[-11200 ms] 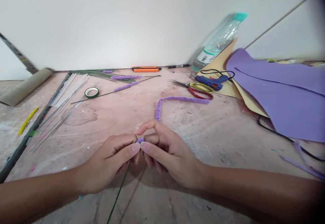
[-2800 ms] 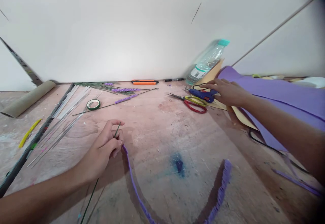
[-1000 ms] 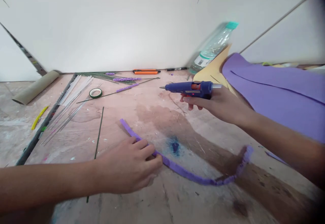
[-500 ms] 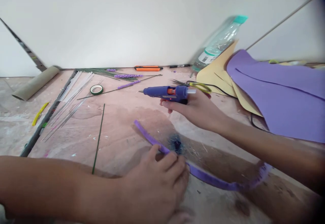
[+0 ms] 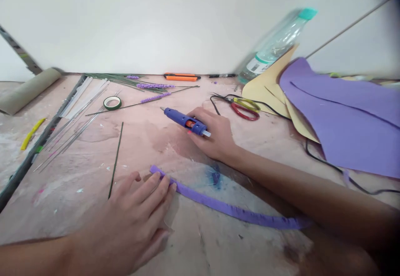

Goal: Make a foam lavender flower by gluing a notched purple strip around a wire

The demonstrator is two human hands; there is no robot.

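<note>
Scissors (image 5: pixel 236 101) lay beyond the right hand (image 5: pixel 216 133), whose fingers wrapped around a glue gun (image 5: pixel 178 118). The left hand (image 5: pixel 134 217), fingers slightly spread, apparently pressed a purple strip (image 5: pixel 215 203).

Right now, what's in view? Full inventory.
Glue gun: one, blue, centre
Strip: one, purple, front centre
Loose stem: one, green, left
Tape roll: one, green, left
Wires: several, silvery, left
Sticks: several, whitish, back left
Flower spikes: three, purple, back
Stems: many, green, back left
Cutter: one, orange, back
Pen: one, black, back
Scissors: one pair, red and yellow, right
Bottle: one, clear, back right
Sheets: count unclear, purple and cream, right
Cord: count unclear, black, right
Tube: one, greyish, far left
Curved piece: one, yellow, far left
Stain: one, blue, centre
Table: one, pinkish, beneath
Left hand: one, on the strip
Right hand: one, holding glue gun
</note>
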